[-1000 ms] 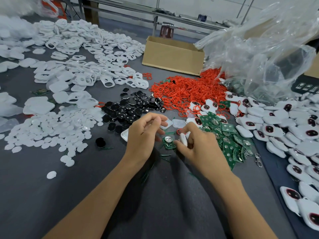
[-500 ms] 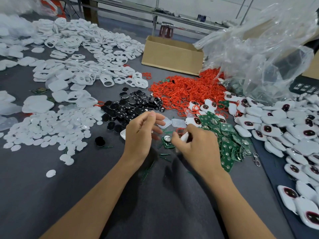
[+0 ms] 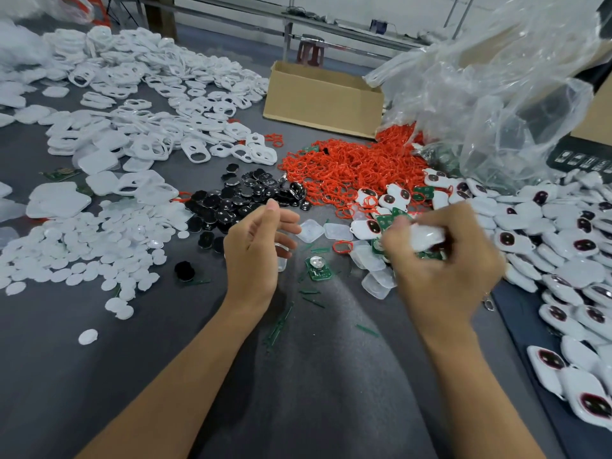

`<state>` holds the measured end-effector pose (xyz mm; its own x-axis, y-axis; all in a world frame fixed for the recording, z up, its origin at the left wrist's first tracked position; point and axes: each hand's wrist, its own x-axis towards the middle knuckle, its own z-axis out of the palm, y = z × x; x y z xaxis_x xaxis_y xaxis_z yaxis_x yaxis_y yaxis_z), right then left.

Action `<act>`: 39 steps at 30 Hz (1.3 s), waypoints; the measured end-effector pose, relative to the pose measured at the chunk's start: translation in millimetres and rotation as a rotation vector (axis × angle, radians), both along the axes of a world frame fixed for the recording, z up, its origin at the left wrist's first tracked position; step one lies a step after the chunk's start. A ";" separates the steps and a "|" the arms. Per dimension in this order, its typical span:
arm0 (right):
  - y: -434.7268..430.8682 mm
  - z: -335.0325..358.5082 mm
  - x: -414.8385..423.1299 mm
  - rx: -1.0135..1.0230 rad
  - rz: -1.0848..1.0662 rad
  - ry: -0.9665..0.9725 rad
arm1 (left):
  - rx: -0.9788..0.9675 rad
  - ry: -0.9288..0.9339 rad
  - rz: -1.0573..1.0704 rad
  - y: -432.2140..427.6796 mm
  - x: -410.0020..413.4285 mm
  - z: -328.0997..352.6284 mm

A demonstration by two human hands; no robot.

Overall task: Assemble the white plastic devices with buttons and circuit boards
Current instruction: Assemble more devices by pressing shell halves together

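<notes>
**Desk:** Entry, widest first?

**Operator:** I logged the grey surface, a clear plastic bag heaped at far right and a cardboard box beside it. White frames covered the far left. Finished white devices lay piled along the right edge.

**Desk:** Loose parts?

**Operator:** Red rings in front of the box, black buttons left of them, white discs at near left.

**Desk:** Hands?

**Operator:** Apart. The left hand hung near the black buttons, fingers loosely curled, gripping nothing I could make out. The right hand, blurred, was clamped round a white shell above the green boards. I couldn't tell whether the shell carried a button. One circuit board lay flat on the surface between the two hands.
</notes>
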<state>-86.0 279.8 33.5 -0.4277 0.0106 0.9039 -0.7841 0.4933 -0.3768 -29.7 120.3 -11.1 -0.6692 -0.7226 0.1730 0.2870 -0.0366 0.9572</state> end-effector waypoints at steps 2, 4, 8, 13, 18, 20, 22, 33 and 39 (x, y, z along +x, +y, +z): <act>4.3 4.5 -0.5 -0.081 -0.043 -0.001 | -0.002 0.002 -0.001 -0.1 0.3 -0.5; -4.0 0.9 3.3 0.192 0.045 -0.195 | -0.003 -0.003 0.005 -0.1 0.3 -0.8; -33.7 -34.3 16.6 0.927 0.105 -0.470 | 0.006 -0.020 0.023 -0.5 0.4 -1.2; -10.5 -4.2 -0.4 0.136 0.069 -0.153 | 0.022 -0.007 0.033 -2.5 1.2 -1.6; -24.8 -35.1 9.1 0.841 0.092 -0.369 | 0.008 -0.020 0.028 -0.9 0.2 -2.8; -25.1 -34.2 7.9 0.618 0.088 -0.271 | 0.014 -0.015 0.027 -1.8 0.5 -3.3; -20.3 -19.6 6.4 0.288 0.058 -0.159 | 0.015 -0.010 0.029 -2.9 0.0 -3.1; -18.6 -20.3 7.7 0.342 0.171 -0.382 | 0.014 -0.010 0.014 -1.4 0.3 -2.6; -19.8 -34.1 5.3 0.481 0.336 -0.533 | 0.016 -0.001 -0.009 1.3 0.6 -2.0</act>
